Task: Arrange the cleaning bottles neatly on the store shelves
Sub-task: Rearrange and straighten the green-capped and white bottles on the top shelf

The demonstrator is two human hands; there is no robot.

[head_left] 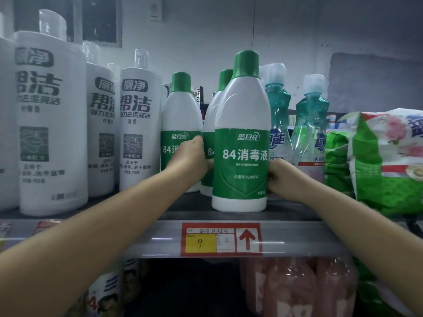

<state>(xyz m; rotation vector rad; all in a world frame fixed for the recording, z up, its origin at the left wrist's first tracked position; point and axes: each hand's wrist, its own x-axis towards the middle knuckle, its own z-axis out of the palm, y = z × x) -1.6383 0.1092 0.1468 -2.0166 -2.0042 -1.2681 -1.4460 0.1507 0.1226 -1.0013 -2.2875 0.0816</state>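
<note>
Head view looks up at a store shelf where three green-capped disinfectant bottles stand among other cleaning goods; the front disinfectant bottle stands upright near the shelf's front edge, just above a red price tag. The right hand is against that bottle's lower right side with its fingers curled round it, though the fingertips are hidden behind the body. The left hand reaches between this bottle and the left disinfectant bottle, its fingers wrapping the edge of that left bottle's label; the rear disinfectant bottle stands half hidden behind the front one. Tall white toilet-cleaner bottles line the left, teal detergent bottles and a green washing-powder bag sit on the right. To do this step well, the person should probably keep both bottles upright, slide them on their bases without lifting, bring the front one into line with its neighbours and turn the labels forward; the teal bottles stand close on the right, so a sideways nudge could tip them
</note>
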